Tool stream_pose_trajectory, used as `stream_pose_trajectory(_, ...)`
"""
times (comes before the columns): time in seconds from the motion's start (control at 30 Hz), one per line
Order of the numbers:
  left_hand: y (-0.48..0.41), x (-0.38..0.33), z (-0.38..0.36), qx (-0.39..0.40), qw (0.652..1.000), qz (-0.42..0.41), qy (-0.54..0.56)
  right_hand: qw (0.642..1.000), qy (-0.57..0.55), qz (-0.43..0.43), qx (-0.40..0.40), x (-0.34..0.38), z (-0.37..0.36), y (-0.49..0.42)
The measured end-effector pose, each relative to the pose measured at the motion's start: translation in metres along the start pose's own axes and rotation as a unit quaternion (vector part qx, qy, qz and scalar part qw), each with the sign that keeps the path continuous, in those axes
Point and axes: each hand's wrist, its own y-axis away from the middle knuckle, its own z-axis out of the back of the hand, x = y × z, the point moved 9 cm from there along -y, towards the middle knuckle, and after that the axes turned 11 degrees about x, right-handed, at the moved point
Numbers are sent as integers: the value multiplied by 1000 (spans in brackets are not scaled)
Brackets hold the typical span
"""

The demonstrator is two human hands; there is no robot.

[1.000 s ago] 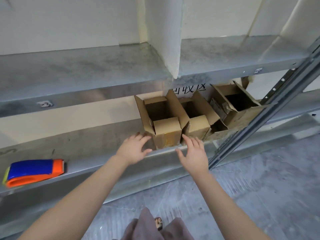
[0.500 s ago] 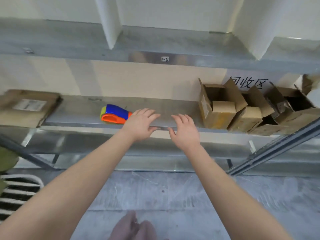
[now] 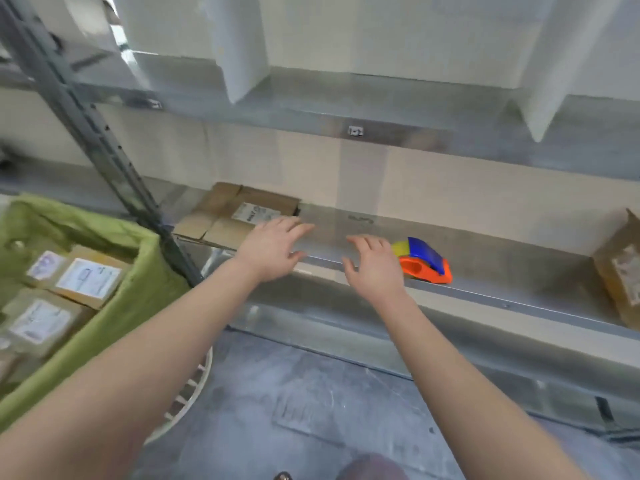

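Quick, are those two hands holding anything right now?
Left hand: open, fingers spread, holding nothing, by the flat cardboard box.
Right hand: open, holding nothing, next to the tape dispenser.

A flattened, labelled cardboard box (image 3: 221, 216) lies on the shelf (image 3: 502, 261), an orange-and-blue tape dispenser (image 3: 426, 263) farther right.
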Motion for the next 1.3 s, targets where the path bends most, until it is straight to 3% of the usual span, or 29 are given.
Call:
stream_pose_trajectory(0.3,14,198,-18,20,996,87,17,995,6,56,85,128,-83,-124)
stream_pose_trajectory(0.57,-20,330,-68,84,983,157,52,986,-11,-1,165,139,-156,-221)
stream_pose_trajectory(0.77,-54,383,-108,134,967,180,124,971,-64,-122,197,90,-199,-239)
stream_pose_trajectory(0.93,-75,411,-151,183,924,230,243,942,-121,-247,193,64,-219,-237)
stream_pose_trajectory(1.3,-83,440,-159,167,883,246,363,930,-229,-273,90,86,-207,-226)
